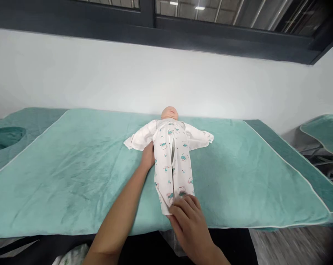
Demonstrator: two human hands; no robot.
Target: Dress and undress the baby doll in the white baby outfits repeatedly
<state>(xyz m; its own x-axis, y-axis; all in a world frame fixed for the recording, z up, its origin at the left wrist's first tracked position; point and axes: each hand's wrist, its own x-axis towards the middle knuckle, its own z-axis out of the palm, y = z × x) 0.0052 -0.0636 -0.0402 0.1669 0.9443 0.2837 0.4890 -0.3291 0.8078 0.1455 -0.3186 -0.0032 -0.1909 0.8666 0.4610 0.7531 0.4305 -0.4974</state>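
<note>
A baby doll lies on its back with its head toward the wall. White sleeves spread out to both sides of it. White printed baby trousers cover its front down toward the near edge, with a gap between the two legs. My left hand is at the trousers' left side near the waist, its fingers hidden behind the cloth and the doll. At the bottom end of the trousers, my right hand is closed, pinching the cuff between thumb and fingers.
A green padded cover with pale piping lies under the doll. Behind it rise a white wall and a dark window frame. Another green-covered surface stands at the right. Patterned cloth shows at the lower left.
</note>
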